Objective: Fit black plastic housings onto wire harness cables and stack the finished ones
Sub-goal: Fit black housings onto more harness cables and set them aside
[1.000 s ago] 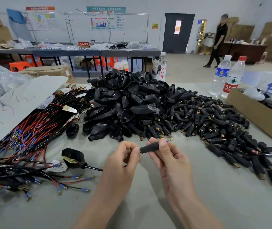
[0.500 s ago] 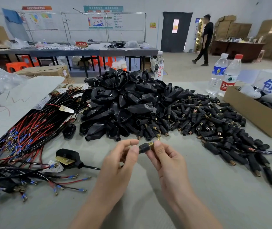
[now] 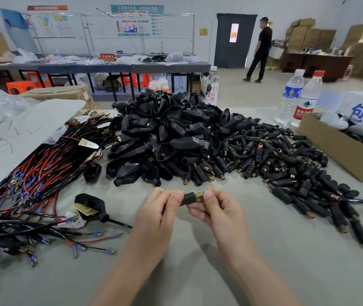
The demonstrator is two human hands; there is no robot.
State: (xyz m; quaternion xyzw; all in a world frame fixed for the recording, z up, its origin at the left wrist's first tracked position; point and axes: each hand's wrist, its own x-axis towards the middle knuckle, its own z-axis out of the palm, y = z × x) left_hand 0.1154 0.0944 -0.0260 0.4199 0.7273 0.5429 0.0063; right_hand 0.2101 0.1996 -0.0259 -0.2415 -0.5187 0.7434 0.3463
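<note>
Between my two hands is a small black sleeve housing (image 3: 189, 198) with a brass threaded end and a blue wire tip poking out to the right. My left hand (image 3: 160, 210) pinches its left end; my right hand (image 3: 217, 209) pinches the brass end. Behind them lies a big pile of black plug housings (image 3: 169, 138) and, to the right, a spread of small black sleeves (image 3: 286, 164). Red and black harness cables (image 3: 32, 173) with blue terminals lie at the left. One fitted plug with cable (image 3: 91, 207) lies near my left hand.
An open cardboard box (image 3: 339, 151) stands at the right edge, with two water bottles (image 3: 297, 96) behind it and a third bottle (image 3: 211, 87) beyond the pile. A white sheet (image 3: 21, 131) covers the left. A person (image 3: 261, 49) walks far back.
The black sleeve has slid along the wire so its brass thread now shows between my fingers. My hands stayed in about the same place. The person at the back walked left.
</note>
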